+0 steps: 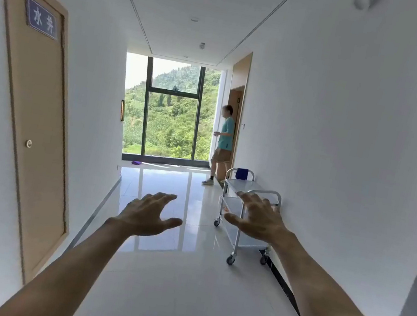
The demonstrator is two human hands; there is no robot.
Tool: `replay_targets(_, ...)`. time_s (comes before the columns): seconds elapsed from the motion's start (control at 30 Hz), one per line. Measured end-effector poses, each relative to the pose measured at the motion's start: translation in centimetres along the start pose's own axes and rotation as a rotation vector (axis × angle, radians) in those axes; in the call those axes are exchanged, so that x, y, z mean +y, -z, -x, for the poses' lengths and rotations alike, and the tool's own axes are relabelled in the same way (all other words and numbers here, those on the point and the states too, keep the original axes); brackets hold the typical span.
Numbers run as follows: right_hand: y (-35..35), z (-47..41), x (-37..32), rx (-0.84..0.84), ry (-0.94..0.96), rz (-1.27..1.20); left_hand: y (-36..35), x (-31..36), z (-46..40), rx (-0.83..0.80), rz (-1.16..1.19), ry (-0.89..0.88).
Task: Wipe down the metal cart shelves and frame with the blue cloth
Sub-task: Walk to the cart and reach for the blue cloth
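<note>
Head view: the metal cart (245,210) stands against the right wall, long axis running down the corridor, the blue cloth (242,173) draped over its far handle. Left hand (147,215) and right hand (260,218) reach forward, fingers spread, holding nothing. A person (223,143) stands beyond the cart, by the window (171,108).

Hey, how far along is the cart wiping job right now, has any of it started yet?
Nothing looks done yet. The blue cloth hangs untouched on the far handle of the wheeled, shelved metal cart by the right wall. In hand: nothing; the left hand and right hand are stretched forward, open and empty, short of the cart. Left: reach the cart, take the cloth, and wipe every shelf and the frame.
</note>
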State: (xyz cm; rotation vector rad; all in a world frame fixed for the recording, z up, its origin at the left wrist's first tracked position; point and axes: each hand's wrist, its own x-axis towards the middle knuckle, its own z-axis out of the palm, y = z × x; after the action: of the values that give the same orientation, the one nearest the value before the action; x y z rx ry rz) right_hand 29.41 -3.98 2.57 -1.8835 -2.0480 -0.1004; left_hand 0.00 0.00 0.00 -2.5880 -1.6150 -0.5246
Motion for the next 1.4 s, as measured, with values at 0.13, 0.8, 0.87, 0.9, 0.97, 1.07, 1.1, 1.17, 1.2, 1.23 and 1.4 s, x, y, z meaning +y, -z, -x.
replay_targets(0.13, -0.4, -0.3, 0.8, -0.004, -0.011, -0.002, -0.6, 0.0, -0.9, -0.015, -0.005, 0.007)
replay_targets(0.8, -8.9, -13.6, 2.0, -0.062, -0.031, -0.111, -6.6, -9.2, -12.2, -0.031, 0.087, -0.017)
replay_targets(0.87, -10.0, -15.7, 1.7, -0.072, -0.052, -0.119, -7.5, -11.0, -13.8, -0.046, 0.09, -0.019)
replay_targets(0.9, -10.7, -16.6, 1.6, -0.074, -0.063, -0.124, -8.0, -11.8, -14.6, -0.052, 0.093, -0.021)
replay_targets(0.97, -12.1, -18.5, 1.5, -0.073, -0.079, -0.133, -9.0, -13.5, -16.1, -0.058, 0.099, -0.033)
replay_targets(1.07, -14.0, -21.3, 1.4, -0.076, -0.096, -0.143, -10.3, -15.6, -18.3, -0.063, 0.092, -0.042)
replay_targets(1.1, -14.6, -22.2, 1.5, -0.077, -0.099, -0.137, -10.7, -16.2, -19.1, -0.07, 0.082, -0.048)
replay_targets(1.17, -15.8, -24.2, 1.7, -0.076, -0.108, -0.121, -11.5, -17.1, -21.0, -0.082, 0.071, -0.064)
replay_targets(1.2, -16.3, -25.2, 1.8, -0.073, -0.111, -0.111, -11.9, -17.5, -22.1, -0.083, 0.072, -0.072)
replay_targets(1.23, -16.8, -26.4, 2.0, -0.072, -0.11, -0.104, -12.3, -17.9, -23.1, -0.081, 0.076, -0.079)
replay_targets(1.4, -19.2, -33.2, 3.6, -0.083, -0.088, -0.103, -15.2, -20.3, -29.1, -0.084, 0.067, -0.116)
